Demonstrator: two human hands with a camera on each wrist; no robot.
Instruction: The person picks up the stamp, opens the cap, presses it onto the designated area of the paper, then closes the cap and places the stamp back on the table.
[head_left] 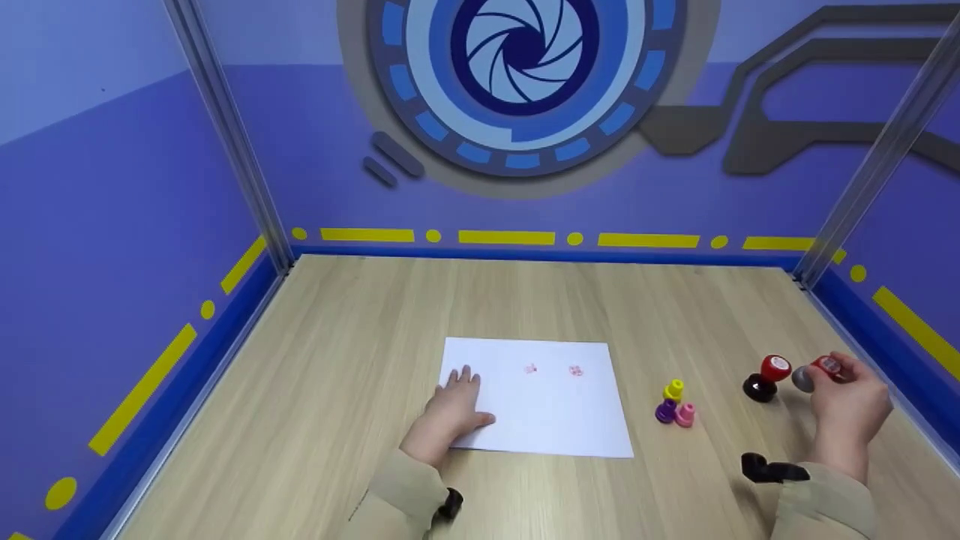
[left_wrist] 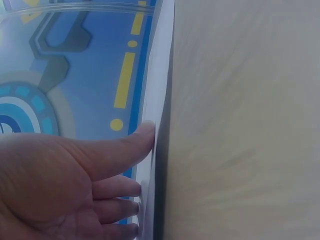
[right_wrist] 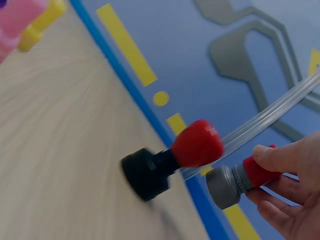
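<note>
Currently — left hand (head_left: 453,407) is lying spread on white paper (head_left: 555,416) | right hand (head_left: 851,403) is pinching red-grey stamp (right_wrist: 225,186) — near red-black stamp (head_left: 763,386)

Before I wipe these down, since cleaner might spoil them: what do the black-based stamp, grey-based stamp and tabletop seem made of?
Black-based stamp: probably hard plastic, slightly glossy, judging by its smooth sheen. Grey-based stamp: likely plastic, duller; its ribbing looks moulded, though metal remains possible. Tabletop: satin, perhaps wood laminate, from its even grain; solid wood isn't excluded.

Two stamps (head_left: 776,367), three pegs (head_left: 674,390), one sheet (head_left: 555,420)
</note>
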